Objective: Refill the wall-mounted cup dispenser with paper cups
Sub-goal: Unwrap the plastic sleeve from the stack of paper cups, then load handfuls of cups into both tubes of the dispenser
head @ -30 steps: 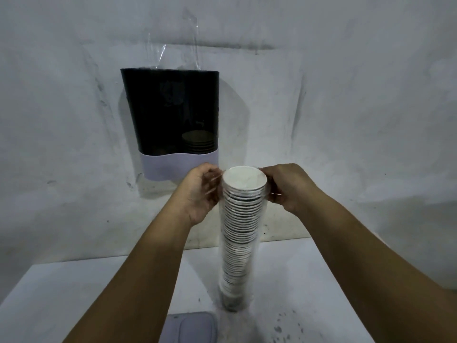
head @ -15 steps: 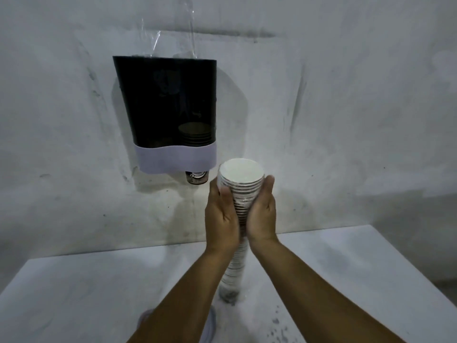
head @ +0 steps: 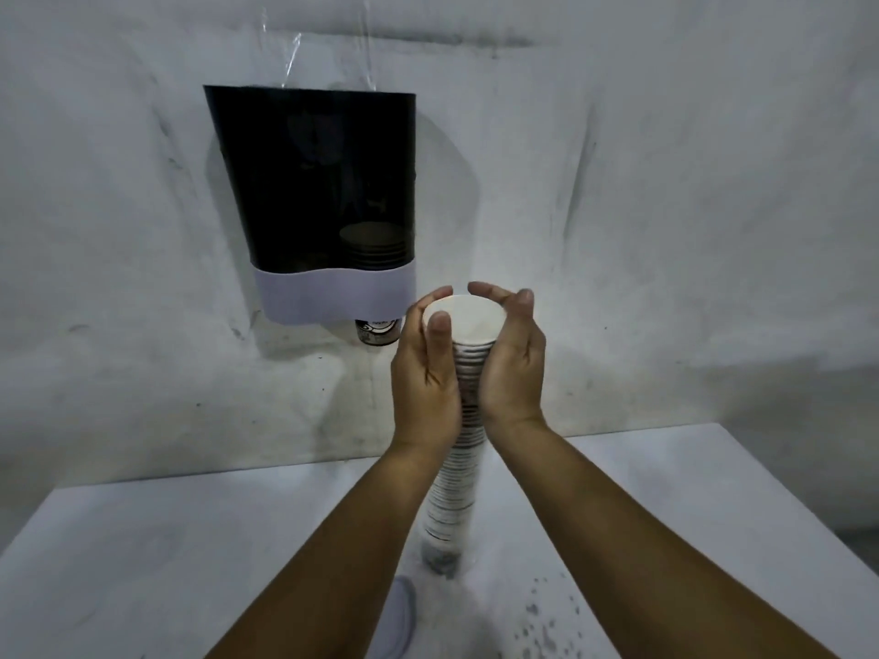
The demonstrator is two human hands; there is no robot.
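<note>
Wall (head: 666, 183): grey-white, scuffed, fills the background. White surface (head: 142, 563) below it, dark specks near its front right.

Cup dispenser (head: 314, 183) mounted on the wall, upper left: dark tinted body, pale lavender band across the bottom. A short stack of cups shows through the tint low on its right side; one printed cup (head: 376, 331) pokes out beneath the band. Clear plastic film (head: 328, 45) sticks up above the dispenser top.

Tall stack of paper cups (head: 456, 444) stands upside down, bottom end on the surface, white base of the top cup facing up, just right of and below the dispenser outlet. Looks sleeved in clear plastic, can't confirm.

Left hand (head: 425, 378) grips the upper stack from the left, thumb on the top disc's near edge, fingers curled round the back. Right hand (head: 511, 368) cups the same section from the right, fingers curled over the far rim. Both grasping the stack.

Pale rounded object (head: 397, 625) on the surface by the left forearm, partly hidden; can't tell what it is.
</note>
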